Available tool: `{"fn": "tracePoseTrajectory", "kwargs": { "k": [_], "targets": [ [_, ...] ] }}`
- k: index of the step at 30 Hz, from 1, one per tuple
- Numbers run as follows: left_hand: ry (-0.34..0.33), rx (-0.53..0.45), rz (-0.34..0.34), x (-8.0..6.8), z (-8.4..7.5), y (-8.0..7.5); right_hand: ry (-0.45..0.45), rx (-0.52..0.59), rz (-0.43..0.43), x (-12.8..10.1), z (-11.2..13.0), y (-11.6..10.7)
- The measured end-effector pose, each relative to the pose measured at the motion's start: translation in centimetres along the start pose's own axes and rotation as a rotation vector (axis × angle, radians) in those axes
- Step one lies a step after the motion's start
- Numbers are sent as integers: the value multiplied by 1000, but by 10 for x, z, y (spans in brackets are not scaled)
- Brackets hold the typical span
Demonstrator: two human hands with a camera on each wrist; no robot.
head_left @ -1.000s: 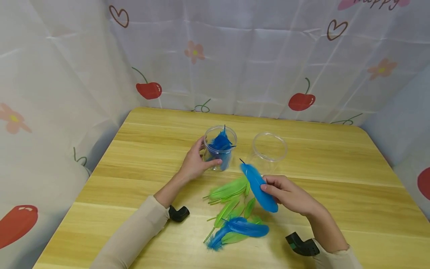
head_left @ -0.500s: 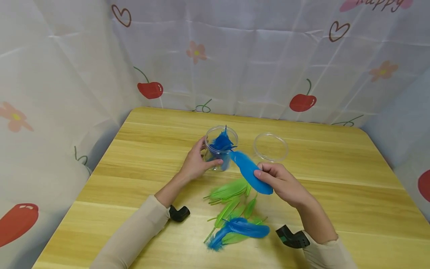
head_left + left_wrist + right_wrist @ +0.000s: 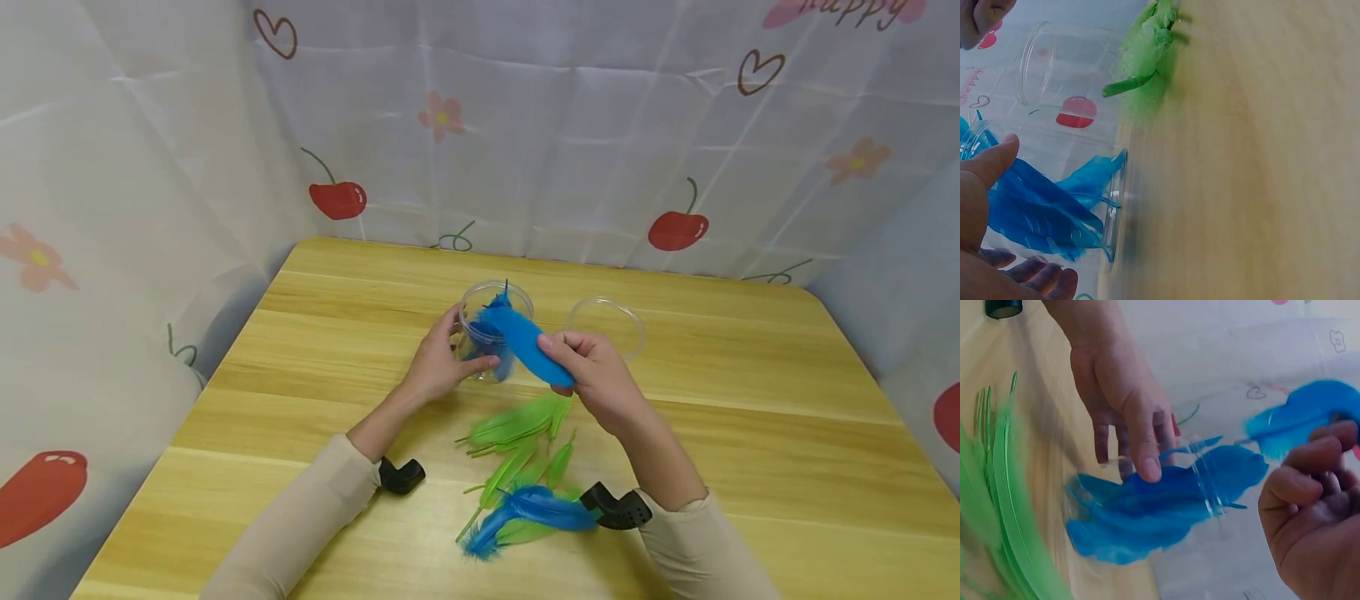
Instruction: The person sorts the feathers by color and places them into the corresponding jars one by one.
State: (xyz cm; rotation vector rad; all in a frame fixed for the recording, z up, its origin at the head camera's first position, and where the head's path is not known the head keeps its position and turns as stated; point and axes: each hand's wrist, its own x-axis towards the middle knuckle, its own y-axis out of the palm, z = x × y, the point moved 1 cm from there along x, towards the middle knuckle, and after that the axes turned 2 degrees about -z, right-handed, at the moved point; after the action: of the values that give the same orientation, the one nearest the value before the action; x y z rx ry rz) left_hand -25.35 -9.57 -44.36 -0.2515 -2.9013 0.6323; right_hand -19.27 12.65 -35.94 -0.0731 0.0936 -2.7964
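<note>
My left hand (image 3: 438,358) holds a clear plastic jar (image 3: 480,337) upright, thumb on the near side and fingers round the left. Several blue feathers (image 3: 1141,509) stand inside the jar, a few tips rising above its rim. My right hand (image 3: 600,379) pinches another blue feather (image 3: 528,343) between thumb and fingers. This feather slants, its quill end over the jar's mouth; in the right wrist view it is still above the rim. Nearer me, several green feathers (image 3: 510,423) lie in a loose pile, with blue feathers (image 3: 551,507) on top of its near part.
A second clear jar (image 3: 1072,59) stands right of the held one, partly behind my right hand in the head view. The wooden table (image 3: 300,333) reaches back to a printed curtain (image 3: 540,150). Black wrist cameras (image 3: 401,476) sit at both cuffs.
My right hand has moved left and away from me, bringing the blue feather from above the green pile to the jar's mouth. The left hand and jar have stayed in place.
</note>
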Motion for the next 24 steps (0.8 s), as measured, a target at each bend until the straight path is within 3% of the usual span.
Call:
{"fn": "tracePoseTrajectory", "kwargs": {
  "k": [10,18,24],
  "targets": [
    [37,-16,-3,3,3,1,132,242,-119,22,-7,20],
    [47,-18,-7,3,2,0,173,289,-274,33,-13,33],
    [49,-16,-9,2,1,0,207,257,-353,41,-19,40]
  ]
}}
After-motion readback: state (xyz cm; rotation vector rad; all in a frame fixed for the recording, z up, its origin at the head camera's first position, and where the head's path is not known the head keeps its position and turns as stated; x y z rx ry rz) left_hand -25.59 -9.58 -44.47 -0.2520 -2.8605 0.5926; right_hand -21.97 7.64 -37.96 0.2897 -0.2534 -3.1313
